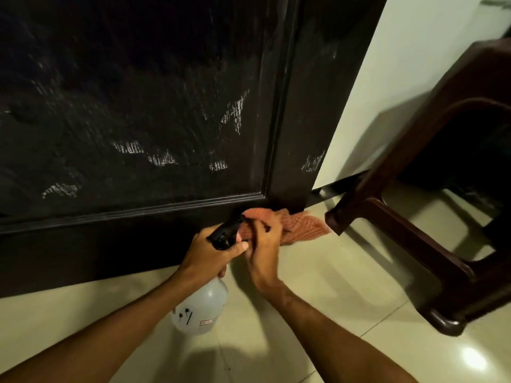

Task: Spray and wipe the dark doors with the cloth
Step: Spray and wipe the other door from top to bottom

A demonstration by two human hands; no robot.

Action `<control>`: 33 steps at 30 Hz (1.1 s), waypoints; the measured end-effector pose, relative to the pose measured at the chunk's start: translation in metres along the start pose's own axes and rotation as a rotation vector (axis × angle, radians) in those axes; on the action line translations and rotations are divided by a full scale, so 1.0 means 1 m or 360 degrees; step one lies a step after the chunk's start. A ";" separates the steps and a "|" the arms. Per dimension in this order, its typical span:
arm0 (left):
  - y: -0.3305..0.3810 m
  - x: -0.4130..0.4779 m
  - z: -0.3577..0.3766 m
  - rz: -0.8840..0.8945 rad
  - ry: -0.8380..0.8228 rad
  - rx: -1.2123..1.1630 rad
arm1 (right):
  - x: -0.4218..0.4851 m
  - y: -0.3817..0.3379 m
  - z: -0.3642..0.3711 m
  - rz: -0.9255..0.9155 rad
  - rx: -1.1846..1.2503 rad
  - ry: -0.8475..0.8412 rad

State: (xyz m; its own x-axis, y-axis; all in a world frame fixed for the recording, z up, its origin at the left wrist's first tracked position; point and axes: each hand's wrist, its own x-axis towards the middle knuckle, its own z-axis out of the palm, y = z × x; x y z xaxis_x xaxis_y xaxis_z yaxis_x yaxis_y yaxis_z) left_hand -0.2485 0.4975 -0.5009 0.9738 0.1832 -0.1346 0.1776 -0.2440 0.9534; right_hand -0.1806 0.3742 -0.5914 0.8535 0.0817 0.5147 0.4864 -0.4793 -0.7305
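Note:
The dark door (143,106) fills the upper left, its panel streaked with whitish wet smears. Low at its bottom right corner, my right hand (264,244) grips an orange cloth (301,225) pressed against the door's foot, part of the cloth trailing onto the floor. Just left of it, my left hand (210,252) holds a clear spray bottle (200,308) by its neck, the black trigger head pointing up toward the cloth. The two hands touch each other.
A dark brown plastic chair (409,222) stands on the right, its front leg close to the cloth. A pale wall (392,78) runs beside the door. The floor (318,313) is glossy beige tile.

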 end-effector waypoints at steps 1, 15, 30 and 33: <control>0.001 0.000 -0.001 -0.0009 0.0006 -0.0002 | 0.001 -0.006 -0.002 -0.0139 0.0022 -0.0119; -0.008 -0.009 -0.032 -0.0171 0.0189 -0.0020 | 0.003 -0.022 -0.003 0.0113 0.0110 0.0044; 0.069 -0.052 -0.097 -0.0041 0.0436 0.0010 | 0.083 -0.106 -0.039 0.0263 0.0345 0.0790; 0.094 -0.074 -0.108 -0.0014 0.0436 -0.0008 | 0.098 -0.133 -0.036 0.0593 0.0366 0.1026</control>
State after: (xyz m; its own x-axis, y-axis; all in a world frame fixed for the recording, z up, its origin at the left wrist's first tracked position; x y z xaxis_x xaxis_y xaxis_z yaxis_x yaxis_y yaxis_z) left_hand -0.3195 0.5634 -0.3721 0.8975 0.4361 -0.0655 0.1846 -0.2366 0.9539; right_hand -0.1689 0.4143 -0.4275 0.7251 -0.6072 0.3248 0.2758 -0.1761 -0.9449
